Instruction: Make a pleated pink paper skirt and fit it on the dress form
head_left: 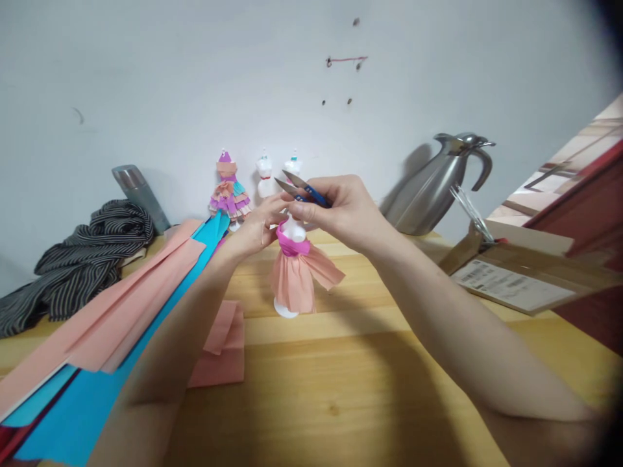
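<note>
A small white dress form (pixel 293 231) stands on the table in front of me, tilted slightly. It wears a magenta wrap bodice (pixel 291 245) and a peach crepe-paper skirt (pixel 293 280), with a loose peach flap out to the right. My left hand (pixel 260 224) is closed at the top of the form, by its neck and shoulder; the fingertips partly hide what they pinch. Held in my right hand (pixel 341 207) is a pair of blue-handled thread snips (pixel 311 191). Their blades are apart and point up and left, above the left fingers.
Peach and blue crepe-paper sheets (pixel 141 292) lie at left, near a folded peach piece (pixel 226 347). Behind stand a ruffled dress form (pixel 228 188) and two white forms (pixel 265 175). A striped cloth (pixel 92 253), grey bottle (pixel 141 198), steel jug (pixel 433 188) and cardboard box (pixel 525 266) flank them.
</note>
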### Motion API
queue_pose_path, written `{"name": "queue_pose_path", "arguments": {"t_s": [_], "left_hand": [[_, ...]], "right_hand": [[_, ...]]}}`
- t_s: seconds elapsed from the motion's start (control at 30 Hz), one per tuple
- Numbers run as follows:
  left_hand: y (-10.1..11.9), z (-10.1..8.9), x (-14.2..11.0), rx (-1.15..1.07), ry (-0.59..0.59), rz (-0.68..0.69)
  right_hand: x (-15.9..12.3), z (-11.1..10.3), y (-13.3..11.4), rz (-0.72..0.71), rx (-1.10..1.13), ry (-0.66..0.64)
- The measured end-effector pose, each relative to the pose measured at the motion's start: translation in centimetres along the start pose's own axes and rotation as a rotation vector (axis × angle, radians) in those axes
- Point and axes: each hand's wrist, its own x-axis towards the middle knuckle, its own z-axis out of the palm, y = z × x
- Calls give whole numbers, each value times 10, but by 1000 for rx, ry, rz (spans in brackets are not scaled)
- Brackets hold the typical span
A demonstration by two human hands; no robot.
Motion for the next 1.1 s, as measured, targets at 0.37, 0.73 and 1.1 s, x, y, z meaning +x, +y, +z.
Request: {"name": "queue_pose_path", "arguments": {"t_s": [0.37, 0.73, 1.1], "left_hand": [[14, 6, -9, 10, 123, -10], [17, 5, -11, 106, 59, 17], [8, 5, -16, 115, 97, -51]], "right_hand": [[-23, -2, 9, -204, -199, 187], [-38, -6, 20, -404, -346, 322], [-52, -38, 81, 94, 170, 150]]}}
